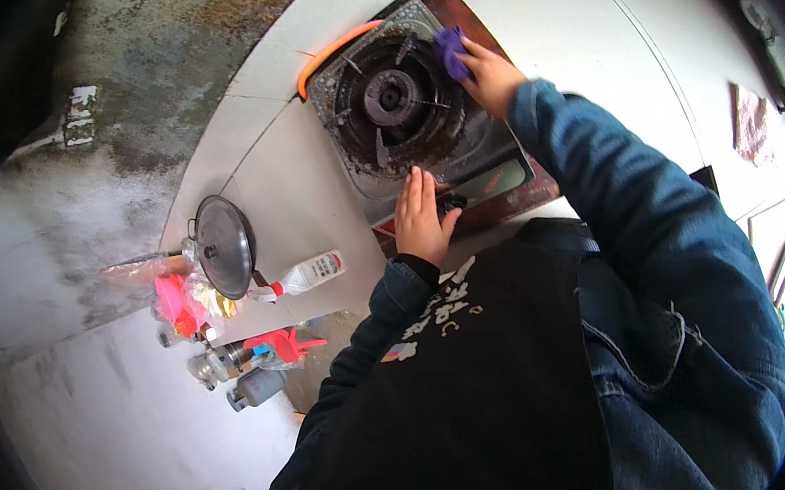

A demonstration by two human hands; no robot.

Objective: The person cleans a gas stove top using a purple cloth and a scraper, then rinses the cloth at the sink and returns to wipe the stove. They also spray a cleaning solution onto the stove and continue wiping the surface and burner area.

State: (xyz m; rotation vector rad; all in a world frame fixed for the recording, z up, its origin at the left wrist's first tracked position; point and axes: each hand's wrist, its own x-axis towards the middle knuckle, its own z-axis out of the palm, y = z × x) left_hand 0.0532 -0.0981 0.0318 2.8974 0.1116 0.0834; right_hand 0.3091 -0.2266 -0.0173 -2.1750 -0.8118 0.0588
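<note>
A soiled single-burner gas stove point(492, 142) lies before me, its burner point(390, 98) ringed by metal pot supports. My right hand point(492, 77) grips a bunched purple cloth point(453, 53) against the far right part of the stove top. Flat on the stove's near left edge rests my left hand point(424, 221), fingers extended and holding nothing, beside the black control knob point(451, 202). An orange hose point(332, 54) curves along the back left side of the stove.
Left of the stove, a white spray bottle point(316, 272) lies on the pale counter point(285, 187). A lidded pan point(224, 247) stands beyond it, near pink plastic items point(177, 303). A red plastic item point(286, 343), a grey gas cylinder point(259, 389) and a stained wall point(127, 152) are farther left.
</note>
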